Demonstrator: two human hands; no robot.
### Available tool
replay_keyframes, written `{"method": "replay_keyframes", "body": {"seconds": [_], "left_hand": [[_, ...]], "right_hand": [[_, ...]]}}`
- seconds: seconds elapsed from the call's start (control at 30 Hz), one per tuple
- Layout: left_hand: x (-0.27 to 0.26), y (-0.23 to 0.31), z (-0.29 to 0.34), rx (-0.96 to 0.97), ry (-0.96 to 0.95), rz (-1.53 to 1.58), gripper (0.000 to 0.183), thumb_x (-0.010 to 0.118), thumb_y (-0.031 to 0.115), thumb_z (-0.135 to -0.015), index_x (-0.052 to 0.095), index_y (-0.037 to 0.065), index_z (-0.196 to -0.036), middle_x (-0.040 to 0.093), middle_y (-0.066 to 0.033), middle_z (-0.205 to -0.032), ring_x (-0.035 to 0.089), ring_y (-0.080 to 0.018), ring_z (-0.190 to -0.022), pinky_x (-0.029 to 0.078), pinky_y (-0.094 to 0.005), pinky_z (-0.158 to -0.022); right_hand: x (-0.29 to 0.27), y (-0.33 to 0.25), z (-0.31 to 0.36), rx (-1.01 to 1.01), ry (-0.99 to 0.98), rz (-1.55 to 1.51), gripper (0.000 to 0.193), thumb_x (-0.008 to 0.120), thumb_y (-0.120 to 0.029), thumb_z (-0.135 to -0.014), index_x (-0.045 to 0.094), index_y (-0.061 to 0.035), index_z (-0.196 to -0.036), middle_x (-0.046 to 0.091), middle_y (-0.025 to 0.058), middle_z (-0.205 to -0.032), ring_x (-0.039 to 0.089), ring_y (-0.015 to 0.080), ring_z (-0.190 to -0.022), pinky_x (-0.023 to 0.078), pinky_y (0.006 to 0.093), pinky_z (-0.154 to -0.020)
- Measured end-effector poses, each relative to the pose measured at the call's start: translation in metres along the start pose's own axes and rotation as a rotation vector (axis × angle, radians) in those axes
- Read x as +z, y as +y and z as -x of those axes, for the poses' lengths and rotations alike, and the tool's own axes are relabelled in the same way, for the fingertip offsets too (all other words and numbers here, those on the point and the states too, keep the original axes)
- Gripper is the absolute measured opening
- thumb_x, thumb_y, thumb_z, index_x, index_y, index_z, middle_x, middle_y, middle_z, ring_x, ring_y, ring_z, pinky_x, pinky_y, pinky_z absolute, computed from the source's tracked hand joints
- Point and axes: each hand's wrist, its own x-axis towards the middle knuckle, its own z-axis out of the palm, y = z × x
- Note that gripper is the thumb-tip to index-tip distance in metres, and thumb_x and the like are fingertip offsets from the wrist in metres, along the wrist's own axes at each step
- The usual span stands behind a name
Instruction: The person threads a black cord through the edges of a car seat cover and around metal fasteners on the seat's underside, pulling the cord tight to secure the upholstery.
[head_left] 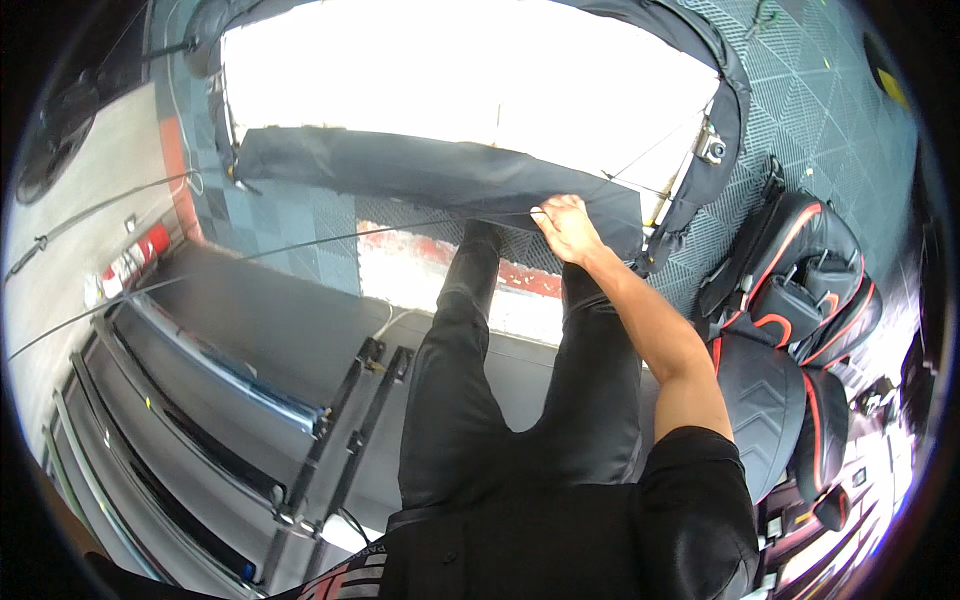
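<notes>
My right hand is closed at the near edge of a large padded piece, its fingertips pinched on a thin dark cord. The cord stretches from those fingers far to the left edge of the view. The padded piece has a bright white face and black fabric folded along its near side. Black material also wraps its far and right edges. A thin dark line crosses the white face near its right corner. At the lower left rim only part of my left arm shows; the left hand is out of view.
Black car seats with red trim stand close on my right. To the left, long dark and bluish strips lie on a rack. A red fire extinguisher is by the pale wall. Grey patterned tiles cover the floor beyond.
</notes>
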Motion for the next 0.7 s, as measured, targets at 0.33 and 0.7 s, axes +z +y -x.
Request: {"method": "replay_keyframes", "body": {"seconds": [0.33, 0.7], "left_hand": [[0.294, 0.191, -0.036, 0.585, -0.365, 0.113, 0.037, 0.05, 0.034, -0.1, 0.063, 0.009, -0.126, 0.042, 0.0038, -0.072, 0.038, -0.0056, -0.062, 0.03, -0.0232, -0.054], [0.43, 0.262, 0.303, 0.596, -1.046, 0.34, 0.036, 0.055, 0.032, -0.1, 0.066, 0.003, -0.118, 0.052, 0.0039, -0.08, 0.047, -0.006, -0.068, 0.04, -0.022, -0.064]], "right_hand": [[-0.043, 0.046, -0.043, 0.806, 0.179, -0.891, 0.049, 0.04, -0.038, -0.105, 0.044, -0.0094, -0.065, 0.044, 0.0032, -0.057, 0.044, 0.0158, -0.055, 0.046, 0.0337, -0.059], [-0.098, 0.1, -0.058, 0.949, 0.231, -1.086, 0.048, 0.036, -0.036, -0.106, 0.029, -0.0176, -0.062, 0.028, -0.0025, -0.054, 0.028, 0.0132, -0.045, 0.043, 0.0331, -0.05]]}}
